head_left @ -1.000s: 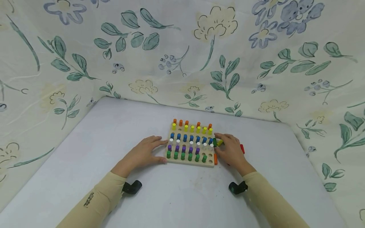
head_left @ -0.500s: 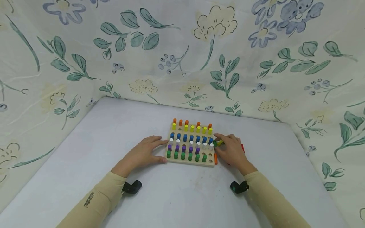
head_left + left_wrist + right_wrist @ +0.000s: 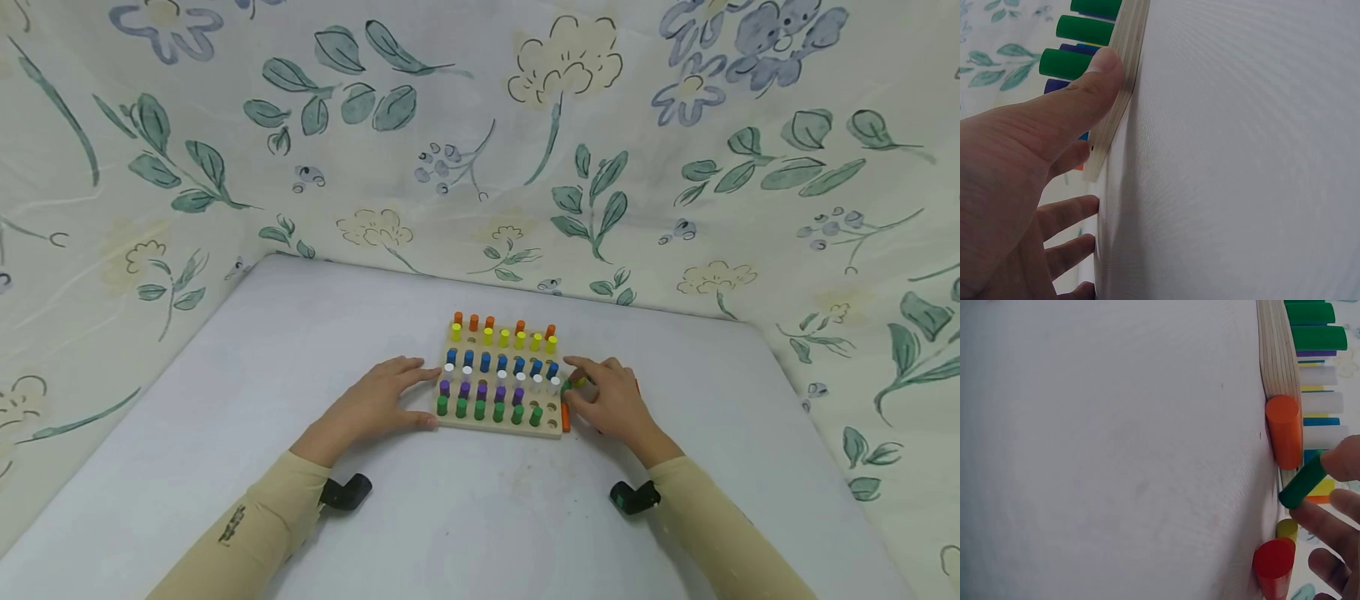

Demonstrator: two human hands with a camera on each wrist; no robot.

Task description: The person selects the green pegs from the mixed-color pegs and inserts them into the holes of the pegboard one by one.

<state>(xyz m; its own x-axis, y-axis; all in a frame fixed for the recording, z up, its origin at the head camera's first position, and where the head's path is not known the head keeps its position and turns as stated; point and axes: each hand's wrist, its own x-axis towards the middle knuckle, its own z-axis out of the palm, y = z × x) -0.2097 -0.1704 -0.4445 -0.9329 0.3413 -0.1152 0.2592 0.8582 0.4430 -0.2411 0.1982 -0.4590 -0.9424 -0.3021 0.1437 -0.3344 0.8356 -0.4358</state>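
Note:
A wooden pegboard (image 3: 498, 429) holds rows of orange, yellow, blue, white, purple and green pegs, with some holes bare. My left hand (image 3: 371, 408) rests at its left side; in the left wrist view the thumb (image 3: 1094, 87) touches the board's edge beside a green peg (image 3: 1063, 64), and the other fingers are spread. At the board's right side my right hand (image 3: 613, 398) pinches a loose green peg (image 3: 1305, 480) between thumb and finger. The peg is tilted in the right wrist view, close to the board's edge.
Along the board's right edge lies an orange peg (image 3: 1284, 432). Beyond it, near the right fingers, are a yellow peg (image 3: 1286, 530) and a red peg (image 3: 1274, 565). A white-covered table (image 3: 480, 517) carries everything, with floral cloth (image 3: 480, 125) hanging behind.
My right hand has shifted slightly toward me and right, and the green peg in its fingers has come lower along the board's right edge. The left hand has stayed at the board.

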